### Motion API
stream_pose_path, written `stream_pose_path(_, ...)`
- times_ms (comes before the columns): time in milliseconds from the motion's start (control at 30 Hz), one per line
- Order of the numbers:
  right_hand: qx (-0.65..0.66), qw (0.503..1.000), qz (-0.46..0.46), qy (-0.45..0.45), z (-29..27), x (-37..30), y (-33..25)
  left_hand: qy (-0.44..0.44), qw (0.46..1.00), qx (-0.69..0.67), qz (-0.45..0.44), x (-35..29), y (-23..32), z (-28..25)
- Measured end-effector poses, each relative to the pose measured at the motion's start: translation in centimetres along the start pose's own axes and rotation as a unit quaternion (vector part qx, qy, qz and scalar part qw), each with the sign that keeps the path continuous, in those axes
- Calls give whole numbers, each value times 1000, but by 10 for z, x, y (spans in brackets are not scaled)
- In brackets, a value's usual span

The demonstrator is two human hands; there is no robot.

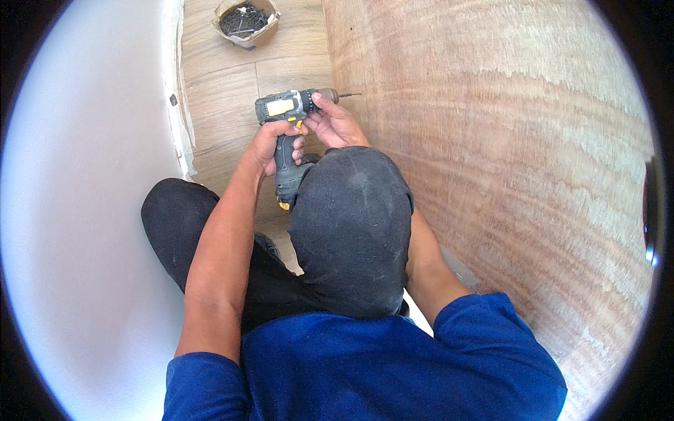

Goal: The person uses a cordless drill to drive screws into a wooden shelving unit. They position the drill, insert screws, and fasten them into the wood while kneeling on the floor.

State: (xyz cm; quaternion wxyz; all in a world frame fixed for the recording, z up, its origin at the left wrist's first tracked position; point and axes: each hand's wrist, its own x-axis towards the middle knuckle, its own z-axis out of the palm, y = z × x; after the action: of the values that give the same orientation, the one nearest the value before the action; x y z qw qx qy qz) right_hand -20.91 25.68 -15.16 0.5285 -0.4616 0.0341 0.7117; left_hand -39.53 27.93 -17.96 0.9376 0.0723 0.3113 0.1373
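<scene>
A grey and black cordless drill [281, 107] with yellow parts lies sideways in front of my knees. Its handle is gripped by my left hand [269, 145], with the index finger near the yellow trigger [300, 126]. Around the front collar, my right hand [335, 124] is closed, its thumb on top and its other fingers partly hidden beneath. A thin dark bit [350, 94] sticks out to the right, toward the plywood panel [477, 140]. I cannot tell whether its tip touches the wood. My right knee covers part of my right forearm.
A torn paper container [269, 33] full of dark screws [243, 19] stands on the wood-look floor [221, 77] at the far end. A white wall [91, 175] rises close on the left, and the panel bounds the narrow space on the right.
</scene>
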Motion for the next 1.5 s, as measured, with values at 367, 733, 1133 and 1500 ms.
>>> stream_pose_path(367,0,999,-27,19,-2,3,5,-25,1000,-8,-9,3,1,-2)
stream_pose_path(733,0,998,-62,19,-10,10,9,-21,1000,21,-1,6,2,-4)
stream_pose_path(1133,12,995,-91,39,-3,5,10,2,1000,30,9,-4,8,10)
stream_pose_path(1500,-13,995,-99,28,-10,4,13,4,1000,27,0,0,5,8)
